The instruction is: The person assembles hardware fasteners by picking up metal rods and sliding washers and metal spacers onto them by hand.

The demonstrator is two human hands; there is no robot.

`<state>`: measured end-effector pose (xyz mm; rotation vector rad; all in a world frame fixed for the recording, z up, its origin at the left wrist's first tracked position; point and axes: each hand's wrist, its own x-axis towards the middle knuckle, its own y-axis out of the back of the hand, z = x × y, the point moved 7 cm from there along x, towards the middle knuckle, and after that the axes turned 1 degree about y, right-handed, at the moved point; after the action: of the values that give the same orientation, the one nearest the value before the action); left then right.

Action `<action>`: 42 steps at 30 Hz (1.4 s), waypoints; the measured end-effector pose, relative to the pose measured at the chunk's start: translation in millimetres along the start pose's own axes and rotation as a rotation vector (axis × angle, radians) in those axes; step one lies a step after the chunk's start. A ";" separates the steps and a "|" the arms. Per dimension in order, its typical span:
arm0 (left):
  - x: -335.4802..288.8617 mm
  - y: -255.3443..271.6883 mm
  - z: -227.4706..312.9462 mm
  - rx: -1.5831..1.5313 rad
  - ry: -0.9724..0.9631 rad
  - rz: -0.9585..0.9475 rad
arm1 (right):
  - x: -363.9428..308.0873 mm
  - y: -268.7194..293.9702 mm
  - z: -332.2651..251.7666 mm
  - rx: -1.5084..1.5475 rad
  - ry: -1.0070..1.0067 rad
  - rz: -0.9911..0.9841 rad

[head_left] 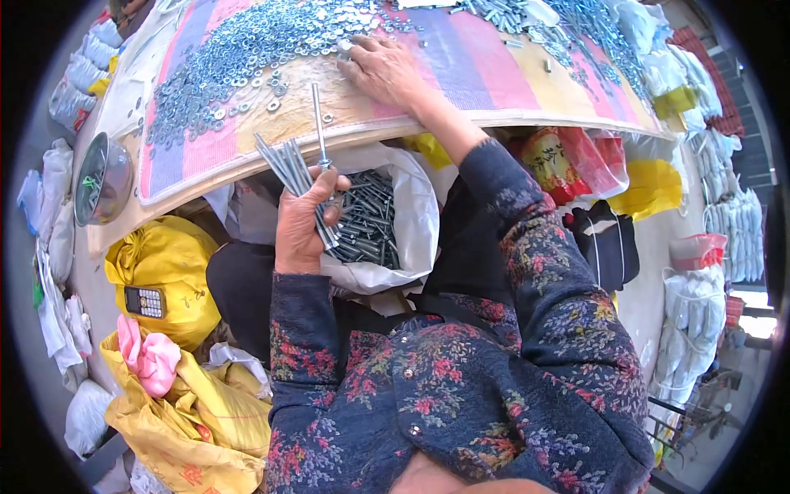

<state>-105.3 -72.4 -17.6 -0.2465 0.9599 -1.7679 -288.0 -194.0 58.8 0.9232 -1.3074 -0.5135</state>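
My left hand [304, 222] is closed round a bundle of long metal bolts [284, 165], held above a white sack. One bolt [319, 123] stands upright from its thumb and fingers, with a nut or collar low on its shank. Inside the white sack [420, 222] between my knees lie many bolts [366, 222]. My right hand [385, 74] reaches across the table to the near edge of a pile of washers [271, 41]. Its fingers are bent together, the tips at a small washer [344, 46]. A loose nut [327, 118] lies closer to the table edge.
A striped cloth [485, 74] covers the table. Metal sleeves [502, 12] and more bolts [605, 37] lie at the far right. On the left are a bowl [103, 181], a yellow bag [164, 255] bearing a phone [146, 301], and pink gloves [148, 358]. Wrapped bundles [691, 329] line the right.
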 end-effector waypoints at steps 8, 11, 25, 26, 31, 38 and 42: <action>-8.8 16.8 10.2 0.109 -0.048 0.093 | -52.7 57.5 113.0 0.282 -0.481 0.191; -10.2 20.5 9.7 0.171 -0.070 0.178 | -42.6 30.8 121.2 0.100 -0.429 0.140; -9.3 8.3 14.0 0.250 -0.112 0.158 | -7.0 -2.3 108.8 -0.061 -0.300 0.049; -9.9 7.9 14.4 0.250 -0.117 0.156 | -4.1 -3.5 107.2 -0.056 -0.283 0.058; -13.0 15.4 14.6 0.221 -0.096 0.176 | 3.7 -11.8 96.8 -0.100 -0.359 0.002; -4.8 4.9 9.7 0.131 -0.067 0.082 | 10.8 1.3 89.7 0.253 -0.380 -0.012; -9.7 7.5 9.2 0.077 -0.033 0.076 | -9.6 50.7 -4.9 0.824 -0.372 -0.084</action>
<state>-90.6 -69.4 -14.2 -0.1872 0.8647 -1.7219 -294.1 -156.7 94.2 1.6157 -1.8751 -0.1960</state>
